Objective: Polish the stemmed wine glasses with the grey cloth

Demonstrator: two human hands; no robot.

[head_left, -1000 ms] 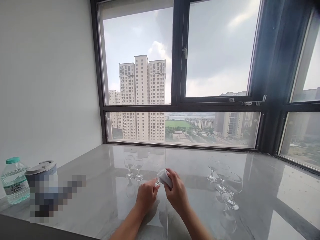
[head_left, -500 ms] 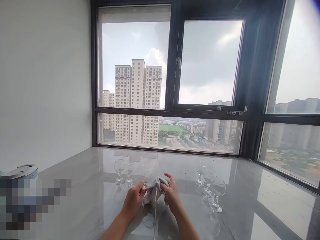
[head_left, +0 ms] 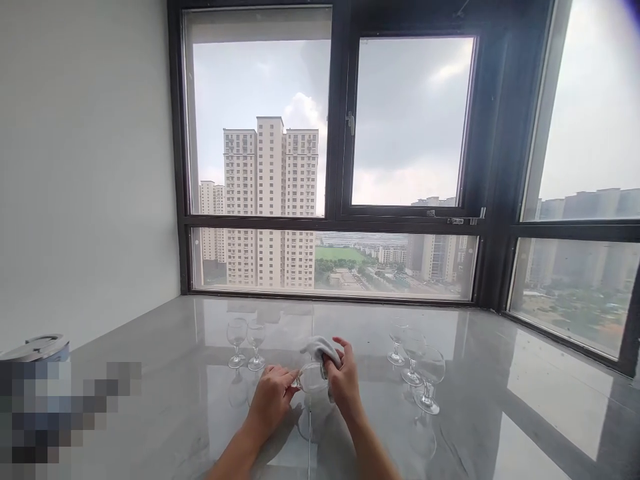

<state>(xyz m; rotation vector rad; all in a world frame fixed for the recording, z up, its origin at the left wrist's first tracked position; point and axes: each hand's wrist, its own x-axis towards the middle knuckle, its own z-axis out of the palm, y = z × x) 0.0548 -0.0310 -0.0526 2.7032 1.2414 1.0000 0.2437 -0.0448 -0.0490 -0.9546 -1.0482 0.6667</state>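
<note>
A clear stemmed glass (head_left: 313,379) lies on its side in the air between my hands, its bowl toward the right. My left hand (head_left: 274,395) is closed on its stem and foot end. My right hand (head_left: 342,377) grips a light grey cloth (head_left: 320,348), which is bunched at the bowl's rim and upper right side. Part of the cloth is hidden behind my right fingers.
Two stemmed glasses (head_left: 256,343) stand upright at the left back. Three more glasses (head_left: 431,377) stand in a row at the right. A lidded can (head_left: 37,348) is at the far left. The glossy grey surface (head_left: 370,427) reaches to the dark window frame (head_left: 330,297).
The cloth has come off most of the glass and is now gathered in my right hand, baring the bowl. My left hand has let go of the cloth and holds the stem end.
</note>
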